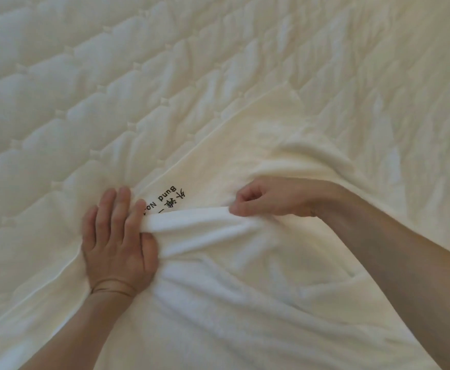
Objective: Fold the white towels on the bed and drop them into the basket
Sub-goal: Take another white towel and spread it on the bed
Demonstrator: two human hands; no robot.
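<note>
A white towel (pixel 245 161) with black embroidered lettering lies spread over the quilted bed (pixel 85 76), rumpled near me. A folded edge of it runs between my hands. My left hand (pixel 114 236) lies on the towel with fingers stretched forward, thumb and forefinger pinching the left end of that edge. My right hand (pixel 266 198) is curled into a fist and pinches the right end of the same edge. The basket is out of view.
The quilted white mattress cover fills the whole view beyond and to the left of the towel. A thin cord circles my left wrist (pixel 111 287).
</note>
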